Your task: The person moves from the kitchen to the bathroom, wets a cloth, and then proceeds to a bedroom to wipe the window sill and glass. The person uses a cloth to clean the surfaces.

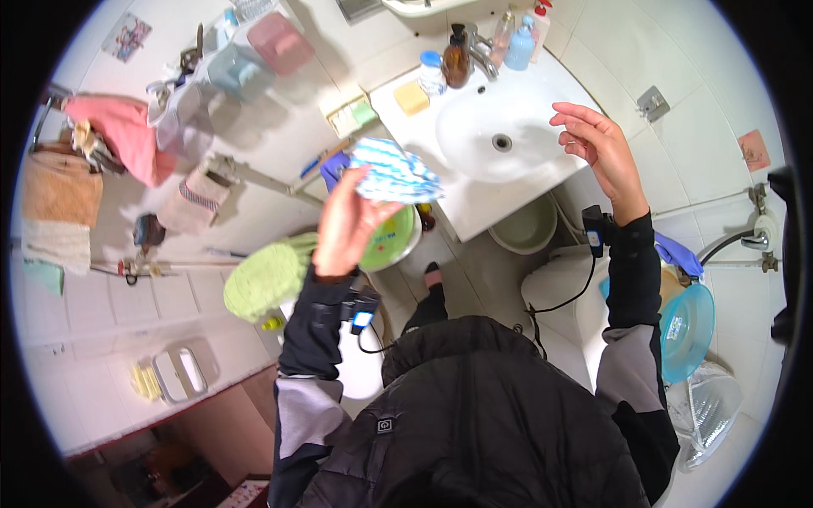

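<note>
A blue-and-white striped cloth (pixel 394 173) is gripped in my left hand (pixel 346 222), just left of the white washbasin counter. My right hand (pixel 594 143) is raised over the right rim of the washbasin (pixel 467 143), fingers apart and slightly curled, holding nothing. Behind the basin stand a chrome faucet (pixel 484 57), an amber pump bottle (pixel 456 60), a blue-capped jar (pixel 432 75) and a light blue pump bottle (pixel 521 46). A yellow bar, which looks like soap (pixel 411 99), lies on the counter's left corner.
Beneath the counter sits a pale green basin (pixel 526 225). A green basin (pixel 389 240) is partly behind my left hand. To the right are a white toilet (pixel 565 292) and a translucent blue basin (pixel 688 333). Towels and wall-mounted holders (pixel 238 70) line the left wall.
</note>
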Available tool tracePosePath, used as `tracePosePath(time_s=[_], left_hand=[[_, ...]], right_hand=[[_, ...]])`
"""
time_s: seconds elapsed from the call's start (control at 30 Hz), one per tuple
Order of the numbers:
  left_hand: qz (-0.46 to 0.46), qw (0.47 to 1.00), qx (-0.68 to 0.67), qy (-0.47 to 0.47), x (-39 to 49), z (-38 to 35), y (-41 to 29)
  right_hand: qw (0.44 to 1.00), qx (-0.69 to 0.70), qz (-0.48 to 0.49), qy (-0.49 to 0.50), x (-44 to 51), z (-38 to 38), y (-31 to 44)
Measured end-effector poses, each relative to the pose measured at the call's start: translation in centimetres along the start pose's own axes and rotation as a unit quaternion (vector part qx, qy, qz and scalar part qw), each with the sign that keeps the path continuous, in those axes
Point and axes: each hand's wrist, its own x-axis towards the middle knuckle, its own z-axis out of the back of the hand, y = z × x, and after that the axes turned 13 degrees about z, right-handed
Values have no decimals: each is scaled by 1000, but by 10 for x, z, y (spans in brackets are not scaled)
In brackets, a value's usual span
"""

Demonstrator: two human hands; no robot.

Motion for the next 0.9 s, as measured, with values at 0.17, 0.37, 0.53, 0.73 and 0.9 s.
tracePosePath(time_s=[0.17,0.37,0.53,0.73,0.9], left_hand=[[162,983,-51,75,101,-3,-9],[248,965,-63,59,188,-16,-8],[259,964,-58,-13,266,-20,16],[300,943,-98,-107,362,-20,58],[286,945,-60,-144,422,-27,83]], right_hand=[[997,44,-53,-23,82,-1,4],[988,81,-119,-52,157,33,-20],[975,109,-182,-71,229,62,-93],[958,131,-246,-70,304,82,-189],[937,250,-245,-10,331,86,-215]])
